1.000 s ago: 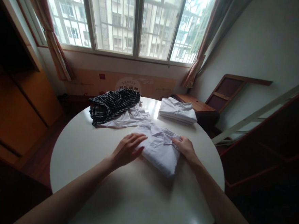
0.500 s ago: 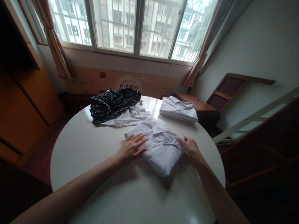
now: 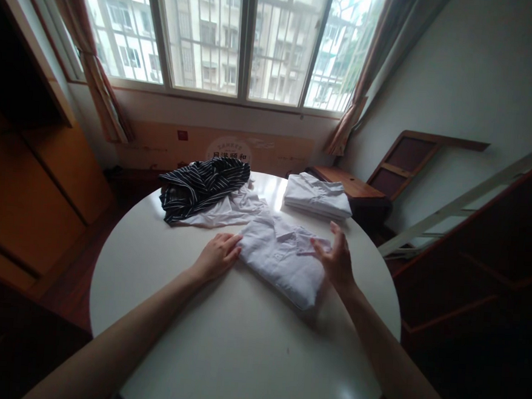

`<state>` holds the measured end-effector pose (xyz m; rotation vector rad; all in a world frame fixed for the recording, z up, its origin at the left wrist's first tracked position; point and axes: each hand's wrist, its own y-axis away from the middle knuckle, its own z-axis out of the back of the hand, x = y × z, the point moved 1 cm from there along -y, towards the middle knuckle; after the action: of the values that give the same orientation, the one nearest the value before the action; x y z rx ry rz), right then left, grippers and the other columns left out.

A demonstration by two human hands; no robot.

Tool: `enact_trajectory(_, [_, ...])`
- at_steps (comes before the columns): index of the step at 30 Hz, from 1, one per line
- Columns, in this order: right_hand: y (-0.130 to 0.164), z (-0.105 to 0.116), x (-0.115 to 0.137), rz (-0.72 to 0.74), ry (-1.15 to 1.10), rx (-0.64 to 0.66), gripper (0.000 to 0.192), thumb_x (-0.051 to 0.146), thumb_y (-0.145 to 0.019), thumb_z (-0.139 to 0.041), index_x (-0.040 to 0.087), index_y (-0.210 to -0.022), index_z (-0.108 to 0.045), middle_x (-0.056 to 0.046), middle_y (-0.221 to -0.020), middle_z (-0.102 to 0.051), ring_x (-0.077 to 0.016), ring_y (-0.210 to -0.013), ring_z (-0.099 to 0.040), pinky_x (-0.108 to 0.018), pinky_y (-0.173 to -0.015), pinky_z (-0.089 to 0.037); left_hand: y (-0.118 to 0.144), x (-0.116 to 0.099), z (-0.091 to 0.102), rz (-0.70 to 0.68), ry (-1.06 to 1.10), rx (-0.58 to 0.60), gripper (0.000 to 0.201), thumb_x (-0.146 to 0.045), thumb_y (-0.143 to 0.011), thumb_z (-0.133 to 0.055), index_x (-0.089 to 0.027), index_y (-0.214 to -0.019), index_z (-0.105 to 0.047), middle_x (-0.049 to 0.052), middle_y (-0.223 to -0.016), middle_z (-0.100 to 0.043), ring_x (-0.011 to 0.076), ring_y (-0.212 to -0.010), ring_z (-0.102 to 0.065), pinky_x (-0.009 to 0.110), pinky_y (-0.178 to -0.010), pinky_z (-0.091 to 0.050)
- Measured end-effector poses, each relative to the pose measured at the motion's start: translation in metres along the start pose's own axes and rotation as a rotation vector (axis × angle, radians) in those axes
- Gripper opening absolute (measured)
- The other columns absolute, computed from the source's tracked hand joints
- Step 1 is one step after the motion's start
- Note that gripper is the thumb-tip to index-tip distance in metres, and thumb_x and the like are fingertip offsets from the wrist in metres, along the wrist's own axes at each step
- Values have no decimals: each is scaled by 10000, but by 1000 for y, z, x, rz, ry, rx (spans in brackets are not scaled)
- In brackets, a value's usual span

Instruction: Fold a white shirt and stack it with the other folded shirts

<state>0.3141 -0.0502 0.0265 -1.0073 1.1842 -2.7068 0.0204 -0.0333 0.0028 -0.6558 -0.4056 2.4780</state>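
The folded white shirt (image 3: 282,261) lies on the round white counter (image 3: 237,355) in front of me, a little past its middle, collar end toward the window and the folded bottom edge nearest me. My left hand (image 3: 216,258) rests on the counter at the shirt's left edge, fingers curled and touching the cloth there; whether they pinch the fabric or only press against it I cannot tell. My right hand (image 3: 337,259) is at the shirt's right edge, open, fingers spread and pointing up, palm turned toward the shirt; it seems lifted just off the cloth rather than gripping it. The two hands are apart, with the shirt between them.

Beyond the shirt, toward the far right of the counter, sits a stack of folded white shirts (image 3: 317,197), near but not touching mine. To the far left lies a crumpled dark striped garment (image 3: 201,186), heaped partly on a loose white garment (image 3: 228,212), whose edge comes close to my shirt's collar end.

Behind the counter runs a wide window (image 3: 241,36) with curtains (image 3: 99,78) drawn to both sides. A wooden cabinet (image 3: 30,189) stands at left, and a low wooden piece (image 3: 353,187) sits right of the counter against the wall.
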Motion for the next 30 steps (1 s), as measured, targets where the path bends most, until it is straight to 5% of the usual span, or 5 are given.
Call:
enact_trajectory(6, [18, 3, 60, 497, -146, 492, 481, 332, -840, -460, 232, -1300, -364, -95, -1321, -422, -227, -1228, -363, -440, -992, -332, -1, 0, 0, 17, 8, 2, 375, -359, -846, -396, -193, -1138, -560, 82, -1100, -573, 214, -1037, -484, 364, -913, -391])
enact_trajectory(13, [42, -16, 61, 593, -44, 970, 474, 395, -863, -409, 245, -1311, -370, -51, -1384, -353, -211, -1295, -247, -453, -1057, -184, -1, -5, 3, 47, 20, -15, 348, -335, -839, -409, -184, -1093, -591, 86, -1088, -583, 220, -1019, -494, 377, -912, -385])
enact_trajectory(19, [24, 5, 52, 173, -349, 756, 322, 386, -859, -380, 189, -980, -603, -65, -1033, -632, -175, -980, -564, -305, -848, -429, -4, 3, 4, 157, 283, -39, 365, -345, -784, -503, -124, -1064, -579, 109, -1035, -611, 214, -929, -547, 365, -850, -431])
enact_trajectory(24, [37, 54, 33, -213, -31, 572, 361, 428, -791, -423, 181, -547, -524, 1, -525, -544, -141, -530, -510, -249, -524, -384, -4, 5, 7, 255, 531, -88, 430, -382, -728, -560, -120, -1068, -548, 97, -1006, -588, 157, -753, -563, 302, -686, -485])
enact_trajectory(30, [88, 74, 41, -345, -89, 673, 316, 465, -720, -524, 185, -813, -637, -50, -785, -662, -192, -710, -593, -260, -613, -441, -4, 9, 7, 335, 603, -43, 453, -422, -678, -598, -130, -1022, -557, -7, -684, -520, 117, -605, -502, 235, -538, -445])
